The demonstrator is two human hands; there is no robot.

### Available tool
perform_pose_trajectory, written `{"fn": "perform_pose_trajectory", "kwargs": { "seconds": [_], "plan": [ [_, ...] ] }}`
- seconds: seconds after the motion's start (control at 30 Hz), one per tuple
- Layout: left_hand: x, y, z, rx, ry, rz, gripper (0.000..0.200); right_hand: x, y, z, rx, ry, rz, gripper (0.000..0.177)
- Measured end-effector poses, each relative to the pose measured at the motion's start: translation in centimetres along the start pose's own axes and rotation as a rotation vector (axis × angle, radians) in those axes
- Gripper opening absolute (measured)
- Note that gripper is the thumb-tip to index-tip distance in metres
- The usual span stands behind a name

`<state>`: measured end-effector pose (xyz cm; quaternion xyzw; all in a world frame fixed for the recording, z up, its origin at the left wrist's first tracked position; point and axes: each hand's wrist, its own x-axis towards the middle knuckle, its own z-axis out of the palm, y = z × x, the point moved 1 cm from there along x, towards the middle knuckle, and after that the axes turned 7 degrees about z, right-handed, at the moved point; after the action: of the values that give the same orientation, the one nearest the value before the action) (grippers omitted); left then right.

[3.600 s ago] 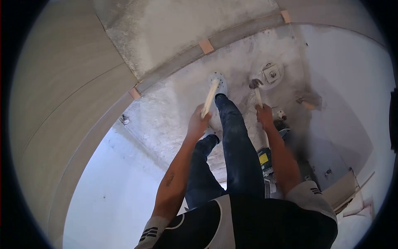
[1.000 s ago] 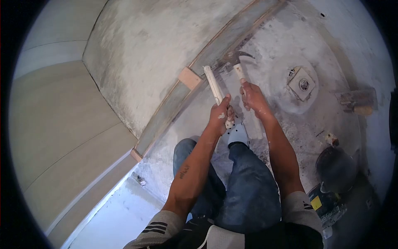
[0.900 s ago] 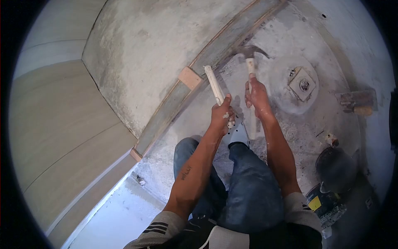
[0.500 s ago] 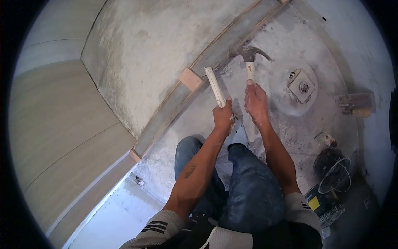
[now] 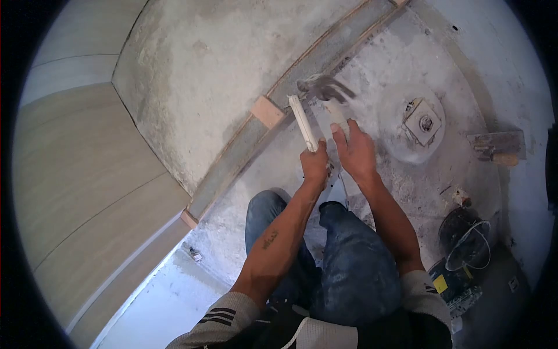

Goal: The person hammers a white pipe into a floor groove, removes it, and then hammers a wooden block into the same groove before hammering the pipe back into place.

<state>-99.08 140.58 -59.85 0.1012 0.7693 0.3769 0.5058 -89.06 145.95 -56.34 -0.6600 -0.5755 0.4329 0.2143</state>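
A claw hammer (image 5: 326, 88) is in my right hand (image 5: 356, 150), which grips its pale handle. The hammer head is blurred by motion and overlaps the concrete strip near the stick's far end. My left hand (image 5: 315, 166) is closed around a long, pale, ridged stick (image 5: 303, 123) that points away from me. A bluish-white flat piece (image 5: 337, 193) shows beneath that hand, partly hidden by it. Just left of the stick's tip, a small wooden block (image 5: 267, 111) lies across the strip (image 5: 235, 152), which has thin wooden edges.
A square drain fitting (image 5: 426, 123) sits in the floor to the right. Beyond it lies a flat trowel (image 5: 499, 145) with a wooden handle. A dark bucket (image 5: 459, 232) with a wire handle stands at lower right, near a dark item with a yellow label (image 5: 440, 284).
The hammer head has swung left and toward the stick's tip, and my right hand has tilted with it. My left hand and the stick have barely shifted.
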Motion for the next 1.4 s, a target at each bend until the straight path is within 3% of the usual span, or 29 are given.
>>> {"fn": "perform_pose_trajectory", "kwargs": {
  "seconds": [0.07,0.27,0.4,0.5,0.57,0.7,0.77,0.8,0.87,1.07,1.17,1.23,1.4],
  "plan": [
    [-0.2,0.2,0.1,-0.029,0.0,-0.002,0.037,1.2,1.1,0.8,-0.274,-0.1,0.099,0.044],
    [-0.4,-0.3,0.3,-0.012,0.017,-0.032,0.036,0.7,-0.7,-1.3,0.094,-0.052,0.108,0.051],
    [-0.3,-0.4,0.5,0.008,0.034,0.033,0.036,0.7,0.7,-0.1,-0.074,0.003,0.029,0.05],
    [0.2,-0.3,0.5,0.032,0.048,0.052,0.036,1.3,0.2,-0.9,-0.129,-0.142,0.169,0.049],
    [0.3,-0.8,0.7,0.029,0.039,0.013,0.036,0.0,-1.3,-1.7,0.095,-0.063,0.062,0.046],
    [0.8,-1.9,0.5,0.036,0.043,0.058,0.035,-0.5,0.5,0.2,0.117,0.089,-0.113,0.044],
    [1.6,-3.2,0.4,0.087,0.05,0.102,0.035,1.3,3.3,1.3,-0.176,-0.132,0.103,0.04],
    [1.6,-4.0,0.2,0.122,0.084,0.121,0.035,1.3,2.9,1.2,-0.173,-0.131,0.095,0.04],
    [1.6,-4.8,0.1,0.162,0.117,0.13,0.034,0.1,1.9,0.2,0.103,-0.125,0.179,0.039],
    [-1.0,-4.9,-0.3,0.087,-0.017,0.065,0.034,-1.4,2.3,0.5,0.227,-0.044,0.093,0.04],
    [-1.0,-4.4,-1.1,0.119,-0.152,0.128,0.034,-2.7,2.8,0.4,0.258,-0.051,0.148,0.04],
    [-1.1,-1.7,-1.6,-0.097,-0.184,-0.157,0.033,-3.6,4.0,0.5,0.209,-0.067,0.178,0.04],
    [-1.0,-0.3,-1.9,-0.25,-0.2,-0.203,0.031,-4.2,4.3,0.4,0.177,-0.12,0.244,0.041]
  ]
}}
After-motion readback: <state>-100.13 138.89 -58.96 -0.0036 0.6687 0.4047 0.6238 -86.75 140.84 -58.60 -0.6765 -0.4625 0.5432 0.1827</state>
